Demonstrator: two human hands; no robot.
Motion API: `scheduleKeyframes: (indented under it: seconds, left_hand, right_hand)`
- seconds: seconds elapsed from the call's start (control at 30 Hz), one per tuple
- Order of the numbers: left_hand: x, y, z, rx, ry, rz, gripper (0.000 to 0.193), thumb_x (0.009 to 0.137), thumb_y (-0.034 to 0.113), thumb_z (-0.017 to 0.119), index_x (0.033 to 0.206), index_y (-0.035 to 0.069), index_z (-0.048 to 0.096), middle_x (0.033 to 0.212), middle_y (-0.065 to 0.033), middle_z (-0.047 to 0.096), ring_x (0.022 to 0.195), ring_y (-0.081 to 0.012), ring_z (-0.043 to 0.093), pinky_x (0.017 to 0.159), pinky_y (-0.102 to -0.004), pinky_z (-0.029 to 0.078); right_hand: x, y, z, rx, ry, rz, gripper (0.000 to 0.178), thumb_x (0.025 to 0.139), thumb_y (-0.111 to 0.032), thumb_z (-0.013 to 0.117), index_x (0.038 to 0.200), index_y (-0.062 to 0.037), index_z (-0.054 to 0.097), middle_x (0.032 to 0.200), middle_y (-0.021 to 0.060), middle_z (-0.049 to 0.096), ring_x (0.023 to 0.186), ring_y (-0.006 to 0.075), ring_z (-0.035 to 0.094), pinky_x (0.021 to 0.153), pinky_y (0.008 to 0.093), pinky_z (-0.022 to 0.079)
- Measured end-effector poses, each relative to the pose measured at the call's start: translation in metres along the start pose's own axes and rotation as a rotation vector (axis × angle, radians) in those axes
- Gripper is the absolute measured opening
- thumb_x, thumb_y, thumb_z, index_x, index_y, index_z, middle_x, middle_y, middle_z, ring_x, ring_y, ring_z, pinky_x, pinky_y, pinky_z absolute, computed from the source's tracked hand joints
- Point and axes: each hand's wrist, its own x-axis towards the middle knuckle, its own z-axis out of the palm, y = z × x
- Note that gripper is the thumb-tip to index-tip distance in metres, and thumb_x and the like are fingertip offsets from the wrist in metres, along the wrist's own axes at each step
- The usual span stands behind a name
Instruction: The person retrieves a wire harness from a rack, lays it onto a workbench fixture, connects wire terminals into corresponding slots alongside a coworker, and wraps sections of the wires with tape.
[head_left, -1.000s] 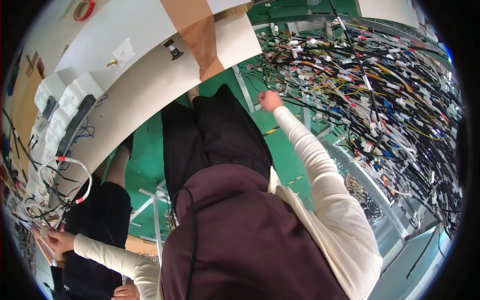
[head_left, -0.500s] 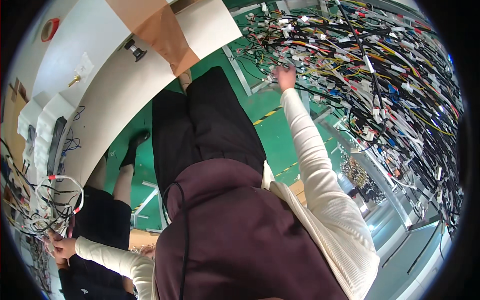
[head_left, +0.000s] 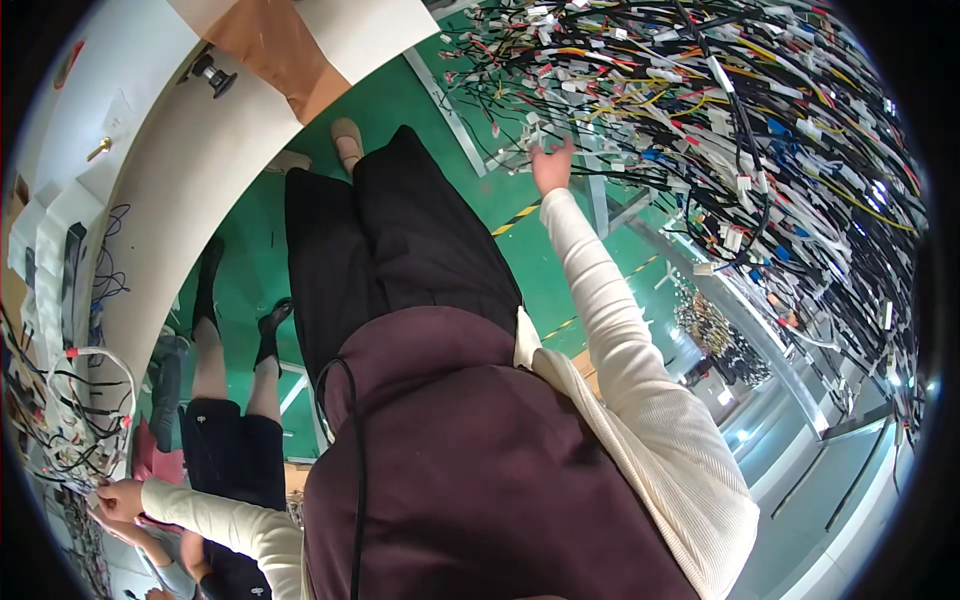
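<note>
One o'clock: right hand (head_left: 552, 168), fingers apart beside massed cables (head_left: 790, 165) | eight o'clock: left hand (head_left: 122, 499), finger closure cannot be told | risk: cables' overlap could snag a pull

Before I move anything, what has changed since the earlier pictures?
The bare right hand has moved rightward toward the tangled multicoloured cables, opening from a curl; whether it touches any is unclear. The scene has slid left in view. The bare left hand stays below the looped white cable with red bands.
</note>
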Motion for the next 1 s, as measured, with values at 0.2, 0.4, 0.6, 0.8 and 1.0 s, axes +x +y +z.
scheduleKeyframes:
  seconds: [0.2,0.4,0.6,0.8,1.0]
  left_hand:
    - [0.010,-0.028,0.009,-0.109,0.091,0.043,0.026,0.077,0.019,0.071,0.079,-0.007,0.071,0.074,-0.0180,0.071,0.067,-0.0271,0.069,0.063,-0.0367,0.056]
    - [0.010,-0.021,0.004,-0.092,0.212,0.059,0.023,0.078,0.017,0.069,0.078,-0.006,0.071,0.073,-0.0183,0.071,0.067,-0.0285,0.069,0.062,-0.0378,0.056]
    - [0.019,-0.020,0.002,-0.088,0.111,0.098,0.026,0.083,0.017,0.065,0.080,-0.008,0.071,0.071,-0.0170,0.071,0.067,-0.0274,0.069,0.061,-0.0387,0.055]
    - [0.013,-0.017,0.002,-0.171,0.024,0.003,0.021,0.087,0.012,0.063,0.084,-0.007,0.070,0.074,-0.0152,0.070,0.067,-0.0228,0.067,0.060,-0.0344,0.054]
    - [-0.001,-0.025,0.024,-0.443,0.073,-0.058,0.016,0.087,0.005,0.063,0.088,-0.009,0.070,0.080,-0.0159,0.071,0.069,-0.0225,0.068,0.065,-0.0315,0.056]
  right_hand:
    - [-0.013,0.037,-0.008,0.108,-0.060,0.061,0.089,0.077,-0.017,0.074,0.147,0.0064,0.025,0.129,0.0275,0.055,0.106,0.0335,0.062,0.090,0.0368,0.049]
    - [-0.042,0.025,-0.018,0.104,-0.044,0.056,0.092,0.077,-0.019,0.074,0.149,0.0058,0.021,0.130,0.0294,0.055,0.113,0.0385,0.060,0.096,0.0403,0.046]
    - [-0.067,0.043,-0.031,0.390,0.112,0.177,0.088,0.082,-0.002,0.062,0.151,0.0029,0.008,0.133,0.0350,0.049,0.104,0.0389,0.066,0.082,0.0372,0.055]
    - [-0.092,0.080,-0.060,0.452,0.169,0.185,0.091,0.083,0.000,0.058,0.153,-0.0012,0.000,0.139,0.0360,0.044,0.080,0.0328,0.072,0.072,0.0357,0.057]
    - [-0.092,0.155,-0.073,0.020,0.451,-0.043,0.092,0.080,-0.007,0.064,0.152,0.0054,0.006,0.143,0.0356,0.040,0.107,0.0378,0.065,0.075,0.0352,0.057]
